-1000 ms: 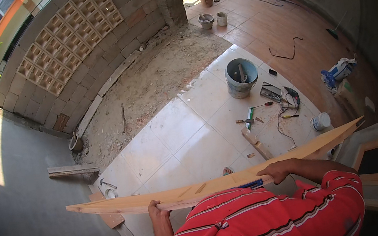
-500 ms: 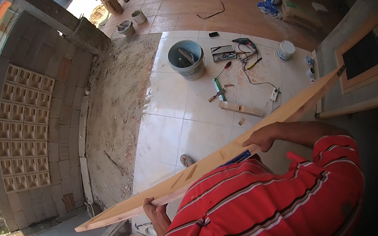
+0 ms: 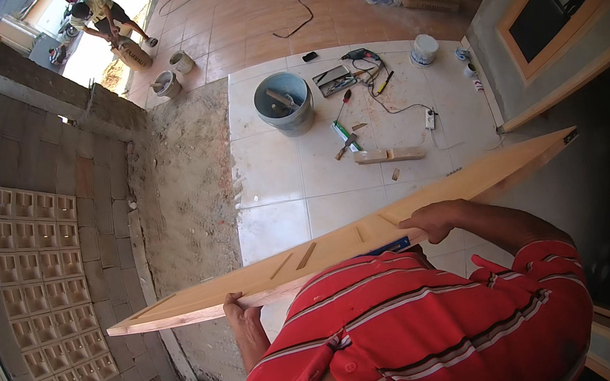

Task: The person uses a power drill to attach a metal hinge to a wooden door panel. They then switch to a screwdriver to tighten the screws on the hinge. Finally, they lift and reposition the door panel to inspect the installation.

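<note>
A long pale wooden door leaf [image 3: 344, 240] lies across the view in front of my body, its left end nearer me and its right end farther out. My left hand [image 3: 244, 315] is closed on the near edge toward the left end, with its thumb over the edge. Farther right, my right hand [image 3: 434, 220] grips the same leaf, its fingers over the panel face. Several narrow slots or strips show on that face. Between my shirt and the leaf's near edge a blue object [image 3: 391, 246] shows in part. A small dark metal fitting [image 3: 570, 137] sits at the right end.
Beyond the leaf, on white tiles, stand a grey bucket [image 3: 287, 122], a drill [image 3: 358, 55], a tool tray [image 3: 334, 81], a wooden block [image 3: 388, 155] and a white pail [image 3: 424, 51]. A wooden-framed window [image 3: 532, 74] is at right, a block wall [image 3: 93, 222] at left. Another person [image 3: 108, 23] bends over a sack.
The door leaf has turned to lie flatter across the view: its left end has risen and its right end dropped. Both hands keep their grip. The background has shifted as the head turned.
</note>
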Action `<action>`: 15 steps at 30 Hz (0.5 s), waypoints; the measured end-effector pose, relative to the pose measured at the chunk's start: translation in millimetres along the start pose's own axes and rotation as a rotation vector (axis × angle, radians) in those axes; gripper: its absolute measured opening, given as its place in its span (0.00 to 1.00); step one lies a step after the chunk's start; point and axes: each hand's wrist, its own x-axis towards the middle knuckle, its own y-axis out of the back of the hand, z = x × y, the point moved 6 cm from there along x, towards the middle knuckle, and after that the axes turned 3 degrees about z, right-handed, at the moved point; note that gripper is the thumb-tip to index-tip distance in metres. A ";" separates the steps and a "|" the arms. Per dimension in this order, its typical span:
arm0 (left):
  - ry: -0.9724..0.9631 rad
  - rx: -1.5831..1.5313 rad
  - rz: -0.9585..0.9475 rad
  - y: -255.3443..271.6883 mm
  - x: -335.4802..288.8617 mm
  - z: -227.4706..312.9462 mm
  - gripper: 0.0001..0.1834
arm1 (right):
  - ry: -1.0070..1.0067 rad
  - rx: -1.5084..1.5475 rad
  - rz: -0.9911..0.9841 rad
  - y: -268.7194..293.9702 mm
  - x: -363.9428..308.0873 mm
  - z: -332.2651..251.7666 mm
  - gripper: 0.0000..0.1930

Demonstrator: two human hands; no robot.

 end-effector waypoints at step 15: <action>-0.014 0.516 -0.223 -218.2 35.7 -7.7 0.22 | -0.193 0.408 0.277 -70.5 -12.5 18.4 0.41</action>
